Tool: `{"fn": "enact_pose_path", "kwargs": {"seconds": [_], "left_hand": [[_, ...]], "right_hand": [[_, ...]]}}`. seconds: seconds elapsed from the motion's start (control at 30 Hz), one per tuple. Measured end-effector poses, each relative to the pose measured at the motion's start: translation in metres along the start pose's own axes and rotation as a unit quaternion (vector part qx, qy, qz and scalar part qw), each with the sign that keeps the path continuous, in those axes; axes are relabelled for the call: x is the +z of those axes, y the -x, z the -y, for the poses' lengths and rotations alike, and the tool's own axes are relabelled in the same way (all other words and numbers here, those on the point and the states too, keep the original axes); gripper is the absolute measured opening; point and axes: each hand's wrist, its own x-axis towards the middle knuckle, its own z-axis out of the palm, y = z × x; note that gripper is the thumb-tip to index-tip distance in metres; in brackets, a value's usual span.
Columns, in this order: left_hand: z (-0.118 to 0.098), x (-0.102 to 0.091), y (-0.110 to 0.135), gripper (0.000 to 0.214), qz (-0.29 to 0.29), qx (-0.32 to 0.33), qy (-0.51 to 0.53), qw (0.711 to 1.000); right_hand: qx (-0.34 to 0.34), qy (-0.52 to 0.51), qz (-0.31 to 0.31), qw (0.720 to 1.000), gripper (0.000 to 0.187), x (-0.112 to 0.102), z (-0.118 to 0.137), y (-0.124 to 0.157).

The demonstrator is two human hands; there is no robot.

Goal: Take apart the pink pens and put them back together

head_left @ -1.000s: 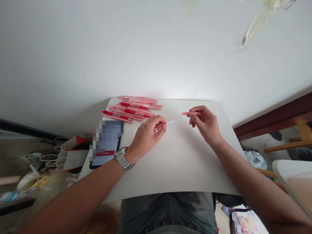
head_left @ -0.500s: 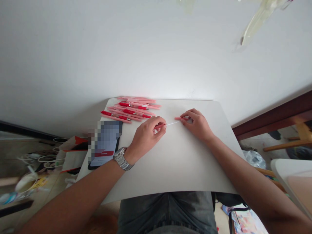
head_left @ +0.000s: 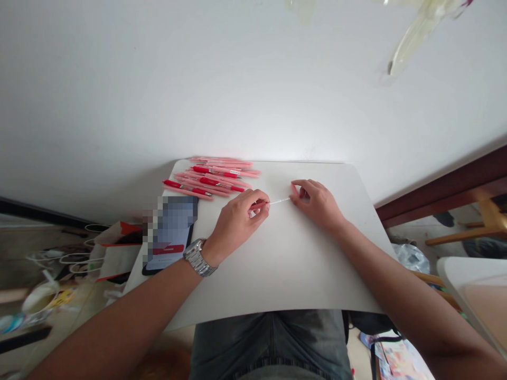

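My left hand [head_left: 246, 212], with a metal watch at the wrist, pinches a red pen part [head_left: 258, 206]. A thin white refill-like stick [head_left: 279, 200] runs out of it toward my right hand [head_left: 317, 202]. Between the right thumb and forefinger I grip a short pink pen piece [head_left: 293, 189], tilted steeply. The stick's far end meets the right thumb tip; whether it is pinched there I cannot tell. Up and left of my left hand lies a pile of pink pens [head_left: 225, 164], with several red pens [head_left: 216, 171] among them.
A phone [head_left: 172, 235] with a partly blurred screen rests on the white table [head_left: 273, 274] at its left side. The wall [head_left: 253, 95] rises behind the table. Bags and cables [head_left: 103, 253] are on the floor at left; a second white surface [head_left: 467, 279] stands at right.
The pink piece in my right hand has swung from lying nearly level to steeply tilted. My left hand with the red pen part has hardly moved.
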Motion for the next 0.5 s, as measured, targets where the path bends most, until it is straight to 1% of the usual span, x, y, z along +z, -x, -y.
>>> {"fn": "enact_pose_path", "kwargs": {"seconds": [0.07,0.23,0.5], "left_hand": [[0.0002,0.0001,0.0,0.006,-0.001,0.001,-0.001,1.0],[0.0001,0.0002,0.0,0.007,-0.003,0.001,-0.002,1.0],[-0.0009,-0.0002,0.0,0.007,-0.003,0.002,-0.007,1.0]], "right_hand": [[-0.002,0.001,0.005,1.0,0.031,0.0005,-0.0012,0.0006],[-0.006,0.001,-0.014,1.0,0.029,0.0025,0.0007,0.0015],[-0.009,0.007,-0.001,1.0,0.024,0.0038,0.0051,0.0009]]}}
